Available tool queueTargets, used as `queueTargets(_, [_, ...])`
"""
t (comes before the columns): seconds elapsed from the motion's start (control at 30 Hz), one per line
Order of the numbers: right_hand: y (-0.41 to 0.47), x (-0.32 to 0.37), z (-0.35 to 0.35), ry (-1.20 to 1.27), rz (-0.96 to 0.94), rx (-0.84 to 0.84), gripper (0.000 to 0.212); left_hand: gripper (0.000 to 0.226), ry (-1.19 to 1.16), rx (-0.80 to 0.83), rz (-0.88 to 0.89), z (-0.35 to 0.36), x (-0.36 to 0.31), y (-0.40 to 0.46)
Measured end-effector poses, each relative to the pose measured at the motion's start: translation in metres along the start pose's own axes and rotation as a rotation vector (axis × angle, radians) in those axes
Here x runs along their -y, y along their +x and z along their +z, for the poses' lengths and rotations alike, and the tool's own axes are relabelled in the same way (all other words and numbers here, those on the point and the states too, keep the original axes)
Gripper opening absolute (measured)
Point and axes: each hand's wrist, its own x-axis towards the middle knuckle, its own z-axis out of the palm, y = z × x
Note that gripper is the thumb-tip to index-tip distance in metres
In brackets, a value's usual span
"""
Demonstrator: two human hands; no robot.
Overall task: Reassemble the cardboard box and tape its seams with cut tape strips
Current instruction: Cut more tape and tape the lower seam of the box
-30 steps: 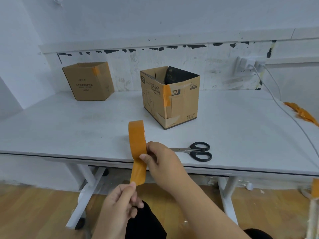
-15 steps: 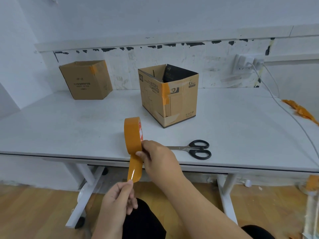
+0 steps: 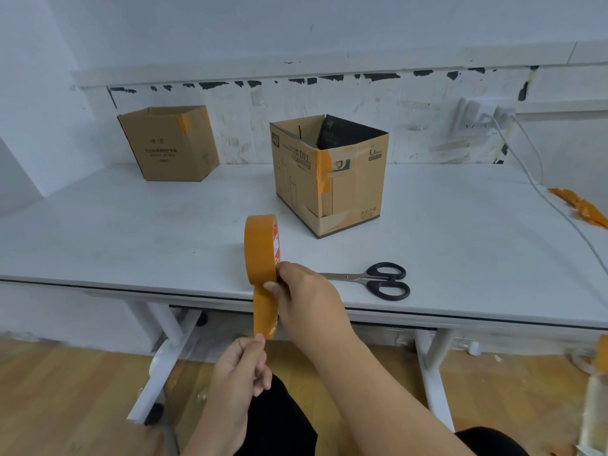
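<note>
Head view showed me the tape roll (image 3: 261, 248) held on edge above the near edge of the table (image 3: 131, 232), with a free strip (image 3: 265, 314) hanging from it below the table's rim. Against the pictures of the second before, the roll had risen a little and turned so its printed side face showed, and the strip had come out longer. I judged that a length was being drawn off for the next seam, and that it had not yet been cut.

My right hand (image 3: 309, 294) had its fingers closed on the lower part of the roll, thumb pressed where the strip left it. My left hand (image 3: 243, 366) pinched the strip's lower end between thumb and forefinger, pulling downward.

Beyond the roll, the cardboard box (image 3: 332, 176) stood upright near the middle of the table, open at the top, with a dark item inside. One orange piece of tape (image 3: 324, 171) already ran down part of its near corner; the lower part of that corner looked untaped. The scissors (image 3: 375, 279) lay closed on the table just right of my right hand, untouched, so I reckoned the cut was the next step.

A second box (image 3: 169, 144) stood farther back on the left. Orange scraps (image 3: 582, 205) lay at the far right.
</note>
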Motion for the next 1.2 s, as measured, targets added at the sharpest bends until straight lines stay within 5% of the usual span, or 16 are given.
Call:
queueTargets(0.33, [0.001,0.000,-0.009,0.041,0.011,0.057,0.011,0.020,0.141,0.014,0.112,0.012,-0.002,0.031])
queueTargets(0.5, [0.003,0.002,-0.014,0.091,0.058,0.100,0.009,0.034,0.184,0.022,0.143,0.018,-0.003,0.043])
queueTargets(0.8, [0.004,0.003,-0.020,0.149,0.069,0.156,0.013,0.028,-0.162,0.151,-0.132,0.010,0.007,0.036])
queueTargets(0.93, [0.000,0.002,-0.029,0.186,0.054,0.197,0.031,0.050,-0.211,0.129,-0.182,0.010,0.007,0.026])
queueTargets(1.1, [-0.005,-0.017,-0.073,0.102,0.088,-0.069,0.027,0.060,-0.247,0.201,-0.125,0.014,-0.019,0.017])
queueTargets(1.2, [-0.008,-0.040,-0.102,-0.171,0.165,-0.062,0.022,0.071,-0.190,0.178,-0.110,0.022,-0.033,0.015])
